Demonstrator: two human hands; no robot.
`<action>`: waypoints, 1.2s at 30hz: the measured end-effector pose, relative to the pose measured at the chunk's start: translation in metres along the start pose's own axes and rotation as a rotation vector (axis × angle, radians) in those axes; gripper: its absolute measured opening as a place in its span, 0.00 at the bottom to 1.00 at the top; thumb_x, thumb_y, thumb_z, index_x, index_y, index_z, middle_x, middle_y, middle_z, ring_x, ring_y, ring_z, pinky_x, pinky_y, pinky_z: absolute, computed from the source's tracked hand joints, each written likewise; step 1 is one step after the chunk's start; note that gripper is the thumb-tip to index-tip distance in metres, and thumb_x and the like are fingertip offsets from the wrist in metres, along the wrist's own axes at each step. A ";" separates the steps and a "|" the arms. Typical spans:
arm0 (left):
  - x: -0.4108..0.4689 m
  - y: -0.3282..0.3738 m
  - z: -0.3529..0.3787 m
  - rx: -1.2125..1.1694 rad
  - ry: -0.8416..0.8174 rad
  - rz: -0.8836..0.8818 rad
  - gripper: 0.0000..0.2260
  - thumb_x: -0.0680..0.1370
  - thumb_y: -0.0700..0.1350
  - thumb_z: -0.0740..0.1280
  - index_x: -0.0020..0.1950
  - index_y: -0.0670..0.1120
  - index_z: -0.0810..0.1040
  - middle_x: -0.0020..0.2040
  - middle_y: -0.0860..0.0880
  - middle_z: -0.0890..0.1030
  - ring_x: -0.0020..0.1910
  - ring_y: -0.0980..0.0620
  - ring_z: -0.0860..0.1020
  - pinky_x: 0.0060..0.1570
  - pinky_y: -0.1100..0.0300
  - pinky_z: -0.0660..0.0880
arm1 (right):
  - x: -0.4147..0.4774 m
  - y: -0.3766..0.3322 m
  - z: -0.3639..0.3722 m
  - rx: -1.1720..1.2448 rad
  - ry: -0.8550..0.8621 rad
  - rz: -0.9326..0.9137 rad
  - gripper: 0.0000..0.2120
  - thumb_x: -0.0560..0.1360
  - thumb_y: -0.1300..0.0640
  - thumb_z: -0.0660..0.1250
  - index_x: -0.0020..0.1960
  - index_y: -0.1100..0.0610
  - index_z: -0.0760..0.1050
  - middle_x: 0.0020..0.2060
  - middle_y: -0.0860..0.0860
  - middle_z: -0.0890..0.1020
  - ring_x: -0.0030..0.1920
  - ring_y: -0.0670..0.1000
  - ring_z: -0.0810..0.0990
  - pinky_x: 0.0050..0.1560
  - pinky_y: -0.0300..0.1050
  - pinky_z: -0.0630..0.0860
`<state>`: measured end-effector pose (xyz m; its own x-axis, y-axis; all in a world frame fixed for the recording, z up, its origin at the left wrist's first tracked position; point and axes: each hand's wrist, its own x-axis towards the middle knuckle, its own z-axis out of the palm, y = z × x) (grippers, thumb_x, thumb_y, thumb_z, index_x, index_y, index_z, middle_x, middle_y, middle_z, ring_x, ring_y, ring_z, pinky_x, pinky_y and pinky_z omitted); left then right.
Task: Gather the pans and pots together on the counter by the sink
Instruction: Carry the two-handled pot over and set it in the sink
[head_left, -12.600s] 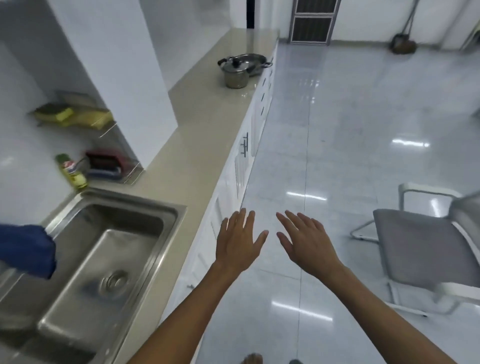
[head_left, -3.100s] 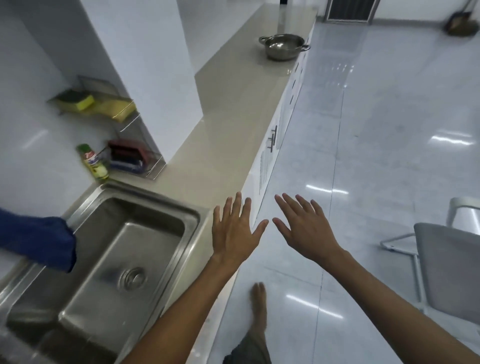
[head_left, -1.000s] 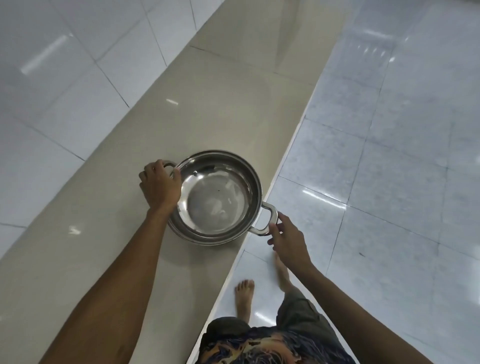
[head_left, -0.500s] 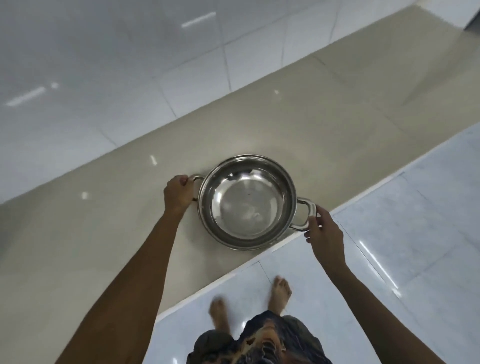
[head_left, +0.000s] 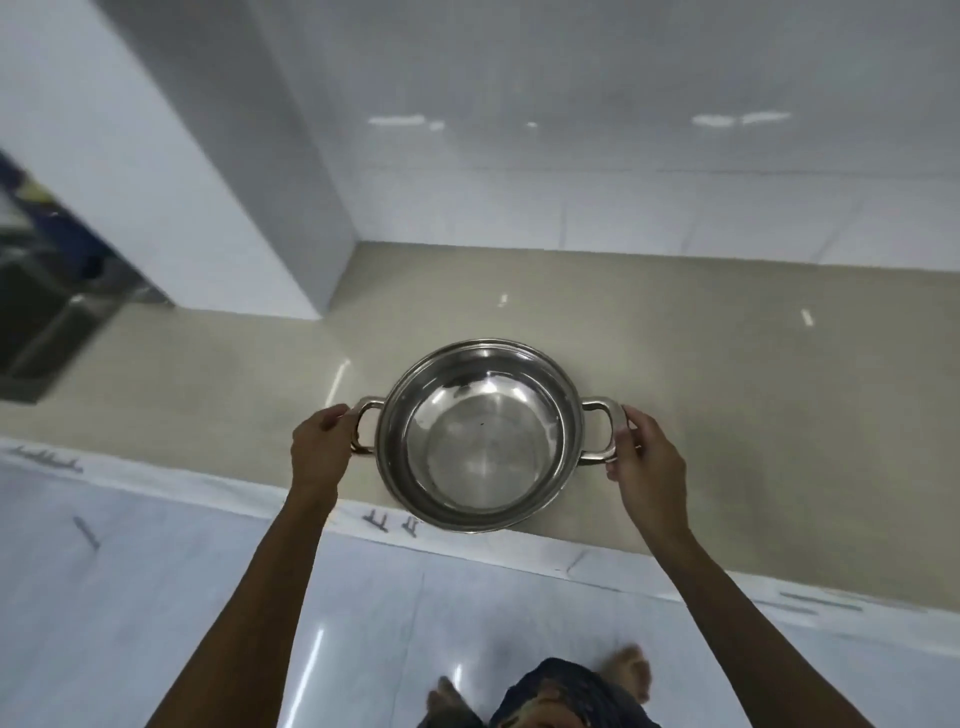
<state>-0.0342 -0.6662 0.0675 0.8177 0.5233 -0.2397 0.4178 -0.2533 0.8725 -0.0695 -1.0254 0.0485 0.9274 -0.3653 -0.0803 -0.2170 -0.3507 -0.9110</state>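
A shiny steel pan with two loop handles and nothing inside is held in front of me, over the front edge of the beige counter. My left hand grips its left handle and my right hand grips its right handle. The pan looks lifted clear of the counter surface. No other pot or pan is in view.
The steel sink lies at the far left, blurred. A white pillar rises from the counter between the sink and the pan. White tiled wall runs behind; glossy floor and my feet are below.
With the pan in both hands, I have turned toward the sink end; the pillar and sink have come into view on the left. The pan now hangs over the counter's front edge.
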 end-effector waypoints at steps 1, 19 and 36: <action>0.003 -0.012 -0.035 -0.019 0.037 -0.009 0.11 0.72 0.50 0.69 0.30 0.59 0.81 0.38 0.46 0.79 0.40 0.47 0.74 0.47 0.47 0.76 | -0.007 -0.015 0.028 0.000 -0.044 -0.023 0.10 0.82 0.50 0.62 0.61 0.47 0.78 0.34 0.46 0.81 0.30 0.47 0.81 0.44 0.58 0.83; 0.040 -0.195 -0.540 -0.441 0.703 -0.190 0.10 0.74 0.37 0.69 0.42 0.51 0.86 0.39 0.48 0.82 0.38 0.50 0.78 0.48 0.54 0.80 | -0.182 -0.258 0.532 0.080 -0.736 -0.270 0.11 0.81 0.52 0.65 0.60 0.51 0.80 0.39 0.52 0.85 0.29 0.48 0.82 0.41 0.50 0.84; 0.311 -0.267 -0.858 -0.538 0.856 -0.271 0.08 0.75 0.36 0.69 0.47 0.46 0.86 0.40 0.47 0.82 0.42 0.48 0.79 0.50 0.53 0.79 | -0.257 -0.463 0.985 0.121 -0.899 -0.327 0.11 0.82 0.59 0.63 0.62 0.56 0.79 0.37 0.52 0.83 0.31 0.50 0.78 0.39 0.54 0.82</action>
<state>-0.2313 0.2618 0.1251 0.0823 0.9629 -0.2572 0.1419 0.2441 0.9593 0.0924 0.0799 0.0926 0.8341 0.5494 -0.0488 0.0802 -0.2083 -0.9748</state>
